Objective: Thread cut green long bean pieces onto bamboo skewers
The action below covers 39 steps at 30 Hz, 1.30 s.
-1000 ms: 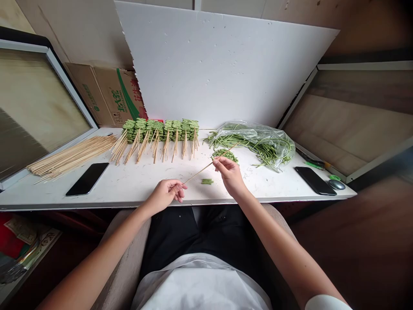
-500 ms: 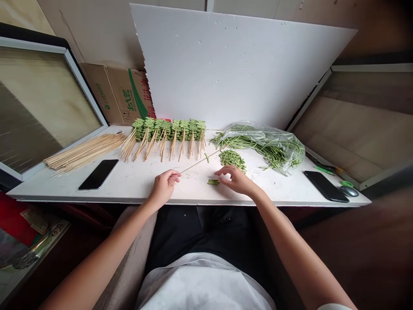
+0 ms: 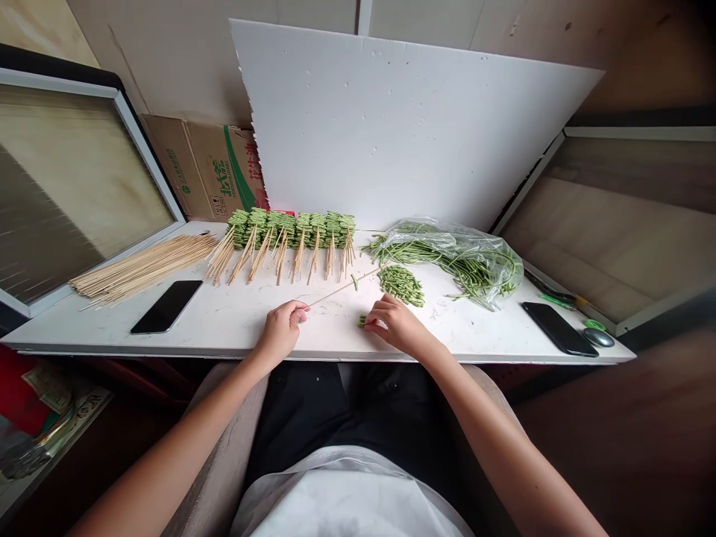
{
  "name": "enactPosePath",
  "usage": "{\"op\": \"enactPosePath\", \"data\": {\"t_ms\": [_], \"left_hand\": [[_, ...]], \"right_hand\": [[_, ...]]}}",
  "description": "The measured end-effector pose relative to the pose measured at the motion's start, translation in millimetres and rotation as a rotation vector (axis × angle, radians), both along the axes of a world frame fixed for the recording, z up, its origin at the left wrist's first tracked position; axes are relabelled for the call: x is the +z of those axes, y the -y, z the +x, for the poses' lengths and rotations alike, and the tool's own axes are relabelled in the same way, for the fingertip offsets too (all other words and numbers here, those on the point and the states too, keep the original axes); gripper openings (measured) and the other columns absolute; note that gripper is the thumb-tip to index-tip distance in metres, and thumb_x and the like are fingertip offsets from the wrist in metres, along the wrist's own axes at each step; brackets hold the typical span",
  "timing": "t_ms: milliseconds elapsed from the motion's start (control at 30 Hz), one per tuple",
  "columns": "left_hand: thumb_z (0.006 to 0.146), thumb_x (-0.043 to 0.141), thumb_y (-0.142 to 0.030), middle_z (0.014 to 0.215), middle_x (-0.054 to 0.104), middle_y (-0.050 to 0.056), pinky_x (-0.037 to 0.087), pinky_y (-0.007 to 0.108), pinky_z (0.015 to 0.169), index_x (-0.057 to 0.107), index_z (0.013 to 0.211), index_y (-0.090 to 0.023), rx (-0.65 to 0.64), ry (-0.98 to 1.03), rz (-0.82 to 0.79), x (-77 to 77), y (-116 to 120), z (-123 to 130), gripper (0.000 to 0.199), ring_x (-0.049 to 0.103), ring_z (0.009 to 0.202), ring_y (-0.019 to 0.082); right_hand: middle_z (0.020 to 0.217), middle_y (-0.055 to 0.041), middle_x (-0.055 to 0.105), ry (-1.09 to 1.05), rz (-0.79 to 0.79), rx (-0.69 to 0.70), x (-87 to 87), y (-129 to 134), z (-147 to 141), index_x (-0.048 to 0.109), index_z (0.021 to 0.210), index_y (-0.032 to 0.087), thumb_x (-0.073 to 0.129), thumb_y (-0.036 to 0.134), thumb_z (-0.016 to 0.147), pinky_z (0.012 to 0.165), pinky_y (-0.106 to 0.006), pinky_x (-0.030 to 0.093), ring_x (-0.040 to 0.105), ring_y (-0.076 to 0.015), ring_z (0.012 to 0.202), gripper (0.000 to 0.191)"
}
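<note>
Grip first. My left hand (image 3: 281, 333): fingers curled in, thumb pressed to them, pinching the near end of a bamboo skewer (image 3: 341, 289). The skewer tilts up and away to the right, and its far tip ends just beside a heap of cut long beans (image 3: 401, 286). One short bean piece (image 3: 354, 282) sits on the skewer, nearer the far tip than my hand.

My right hand (image 3: 396, 325): fingertips (image 3: 374, 322) drawn together, pinching a small cluster of cut bean pieces (image 3: 362, 321) at the tabletop. The fingers hide most of the cluster; only its end shows. The hands are near each other but not touching.

Outward: the heap lies on the white tabletop (image 3: 240, 324), just past my right hand. Farther right, a clear plastic bag (image 3: 467, 261) lies around a mass of uncut long beans (image 3: 414, 250), some spilling from its mouth. Along the back edge, a tight row of loaded skewers (image 3: 291, 229) lies with bare sticks pointing toward me. To its left is a bundle of bare bamboo skewers (image 3: 142, 268). A black smartphone (image 3: 166, 306) lies near the front left, another (image 3: 558, 329) at right. Behind the table, a white foam board (image 3: 391, 127) stands tilted beside a cardboard box (image 3: 204, 168).
</note>
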<state>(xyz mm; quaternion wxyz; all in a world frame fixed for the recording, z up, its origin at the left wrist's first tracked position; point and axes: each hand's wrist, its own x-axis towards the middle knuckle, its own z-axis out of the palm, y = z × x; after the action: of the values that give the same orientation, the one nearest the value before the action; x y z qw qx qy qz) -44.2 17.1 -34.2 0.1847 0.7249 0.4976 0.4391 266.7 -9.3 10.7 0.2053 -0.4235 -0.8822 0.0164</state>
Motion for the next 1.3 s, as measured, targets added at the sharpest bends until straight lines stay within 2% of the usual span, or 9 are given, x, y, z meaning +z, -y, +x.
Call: {"op": "enactPosePath", "data": {"t_ms": [267,533,667,800,933,1033,1100,1200,1300], "left_hand": [[0.096,0.048,-0.026,0.078,0.075,0.004,0.053,0.032,0.076,0.073,0.096,-0.019,-0.005,-0.005,-0.014,0.2,1.2,0.7,0.025,0.070,0.076,0.021],[0.097,0.049,-0.029,0.081,0.075,0.005,0.053,0.032,0.077,0.073,0.097,-0.019,0.003,0.019,0.007,1.1,2.6,1.6,0.026,0.071,0.078,0.022],[0.098,0.049,-0.029,0.082,0.076,0.005,0.053,0.032,0.077,0.073,0.098,-0.019,0.004,0.026,0.016,0.7,2.5,1.4,0.026,0.071,0.079,0.021],[0.098,0.049,-0.030,0.082,0.076,0.005,0.053,0.031,0.076,0.073,0.097,-0.019,0.000,0.033,0.030,0.9,2.8,1.6,0.026,0.071,0.078,0.020],[0.099,0.050,-0.031,0.083,0.076,0.005,0.054,0.031,0.076,0.073,0.096,-0.019,-0.016,0.048,0.049,2.5,4.1,2.6,0.025,0.071,0.078,0.020],[0.100,0.050,-0.031,0.083,0.076,0.005,0.054,0.031,0.076,0.073,0.096,-0.019,-0.028,0.062,0.067,3.5,5.6,3.5,0.026,0.071,0.077,0.020],[0.101,0.050,-0.031,0.082,0.076,0.005,0.055,0.031,0.076,0.074,0.096,-0.019,-0.038,0.063,0.081,3.0,6.3,4.1,0.026,0.071,0.078,0.020],[0.100,0.051,-0.030,0.082,0.076,0.005,0.055,0.032,0.078,0.075,0.096,-0.019,-0.049,0.063,0.097,0.5,6.2,4.5,0.026,0.071,0.078,0.020],[0.099,0.052,-0.027,0.081,0.076,0.004,0.056,0.032,0.078,0.076,0.096,-0.019,-0.055,0.070,0.091,-2.8,5.1,3.9,0.026,0.071,0.077,0.020]], "right_hand": [[0.093,-0.0120,0.073,0.024,-0.027,-0.053,-0.7,2.0,-3.6,0.078,0.095,0.018,0.074,0.022,0.095,0.085,-0.039,0.048,0.057,-0.0283,0.095,0.006],[0.091,-0.0093,0.078,-0.038,-0.124,0.009,3.7,4.2,-0.2,0.081,0.101,0.021,0.074,0.018,0.095,0.083,-0.037,0.049,0.060,-0.0273,0.094,0.010],[0.084,-0.0095,0.075,-0.025,-0.117,-0.049,6.3,7.4,-1.3,0.083,0.092,0.021,0.075,0.019,0.094,0.085,-0.039,0.049,0.059,-0.0272,0.088,0.008],[0.089,-0.0095,0.075,-0.102,-0.102,-0.022,10.2,6.4,3.7,0.081,0.091,0.021,0.075,0.023,0.094,0.084,-0.037,0.049,0.060,-0.0262,0.091,0.007],[0.100,-0.0083,0.079,-0.376,-0.179,-0.067,13.3,-3.0,24.2,0.081,0.096,0.024,0.073,0.040,0.096,0.081,-0.037,0.051,0.066,-0.0258,0.095,0.019],[0.100,-0.0084,0.080,-0.777,-0.312,-0.197,12.2,-12.3,40.6,0.082,0.097,0.023,0.080,0.054,0.086,0.073,-0.035,0.051,0.070,-0.0248,0.090,0.032],[0.095,-0.0072,0.078,-1.058,-0.377,-0.229,11.1,-16.9,47.1,0.081,0.098,0.022,0.084,0.057,0.081,0.072,-0.034,0.051,0.068,-0.0220,0.085,0.039],[0.088,-0.0038,0.073,-1.321,-0.459,-0.181,11.6,-19.5,49.3,0.080,0.097,0.022,0.086,0.057,0.079,0.070,-0.031,0.050,0.062,-0.0175,0.080,0.039],[0.087,-0.0013,0.067,-1.424,-0.534,-0.105,13.3,-19.2,46.8,0.077,0.096,0.024,0.086,0.055,0.079,0.070,-0.028,0.050,0.060,-0.0151,0.081,0.037]]}}
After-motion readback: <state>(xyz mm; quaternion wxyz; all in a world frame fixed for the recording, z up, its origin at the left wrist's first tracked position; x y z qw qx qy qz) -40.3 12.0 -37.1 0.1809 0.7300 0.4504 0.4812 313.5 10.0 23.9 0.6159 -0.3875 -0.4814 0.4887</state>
